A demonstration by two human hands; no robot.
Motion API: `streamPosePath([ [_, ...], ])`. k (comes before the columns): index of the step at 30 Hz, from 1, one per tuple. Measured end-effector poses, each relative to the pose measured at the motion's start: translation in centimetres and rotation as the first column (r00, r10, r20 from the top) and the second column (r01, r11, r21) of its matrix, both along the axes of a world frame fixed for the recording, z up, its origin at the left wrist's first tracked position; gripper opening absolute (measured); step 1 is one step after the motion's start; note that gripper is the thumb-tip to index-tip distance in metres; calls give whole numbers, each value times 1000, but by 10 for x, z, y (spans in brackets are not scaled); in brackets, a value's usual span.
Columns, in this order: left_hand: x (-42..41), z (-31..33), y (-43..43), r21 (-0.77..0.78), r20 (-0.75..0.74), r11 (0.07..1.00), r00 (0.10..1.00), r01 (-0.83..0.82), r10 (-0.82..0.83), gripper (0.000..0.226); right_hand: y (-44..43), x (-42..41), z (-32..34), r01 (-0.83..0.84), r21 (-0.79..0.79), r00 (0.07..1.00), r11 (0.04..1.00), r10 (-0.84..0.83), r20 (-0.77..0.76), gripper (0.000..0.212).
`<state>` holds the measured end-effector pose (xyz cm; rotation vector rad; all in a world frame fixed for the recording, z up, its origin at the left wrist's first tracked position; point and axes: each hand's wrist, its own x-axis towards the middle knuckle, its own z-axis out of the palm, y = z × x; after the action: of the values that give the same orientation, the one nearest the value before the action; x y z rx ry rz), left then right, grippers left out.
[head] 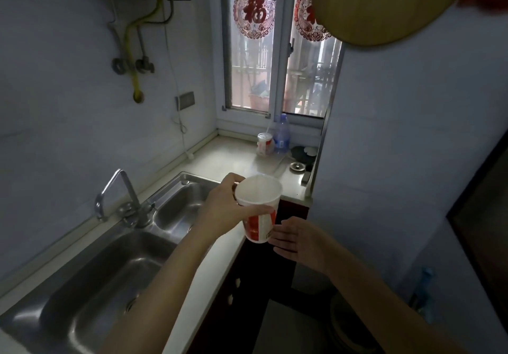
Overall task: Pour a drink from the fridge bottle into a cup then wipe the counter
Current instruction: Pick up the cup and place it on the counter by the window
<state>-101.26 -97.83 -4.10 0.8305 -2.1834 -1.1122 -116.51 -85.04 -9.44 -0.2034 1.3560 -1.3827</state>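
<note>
My left hand [224, 207] grips a red-and-white paper cup [259, 208] by its side, holding it upright in the air over the counter's front edge. The cup looks empty inside. My right hand [298, 239] is open just right of and below the cup, fingers spread, fingertips close to its base. A clear plastic bottle [282, 133] with a blue label stands at the back of the counter [220, 158] under the window, next to a second lidded cup [264, 143] with a straw.
A double steel sink [110, 276] with a tap [125, 197] fills the left. A dark round object [302, 153] and a metal strainer [297, 166] lie at the counter's right end. Dark cabinets [247, 285] stand below. A yellowish round board [384, 4] hangs at top right.
</note>
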Motion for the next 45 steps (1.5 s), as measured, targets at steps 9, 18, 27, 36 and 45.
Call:
streamPosePath([
  [9, -83, 10, -120, -24, -28, 998, 998, 51, -52, 71, -122, -87, 13, -33, -11, 999, 999, 33, -5, 24],
  [18, -132, 12, -201, -49, -5, 998, 999, 39, -40, 74, -202, -138, 13, -90, -6, 995, 996, 90, 29, 35],
  [27, -191, 14, -275, -88, 5, 996, 1000, -7, 7, 70, -290, -205, 10, -179, -39, 984, 983, 178, -33, 44],
  [36, -263, -2, -360, -68, 20, 992, 994, -103, 104, 66, -390, -291, -3, -301, -66, 953, 951, 298, -58, 39],
  [45, -310, -64, -407, 40, 73, 981, 979, -191, 188, 75, -457, -329, -67, -252, 62, 959, 966, 241, 148, 38],
])
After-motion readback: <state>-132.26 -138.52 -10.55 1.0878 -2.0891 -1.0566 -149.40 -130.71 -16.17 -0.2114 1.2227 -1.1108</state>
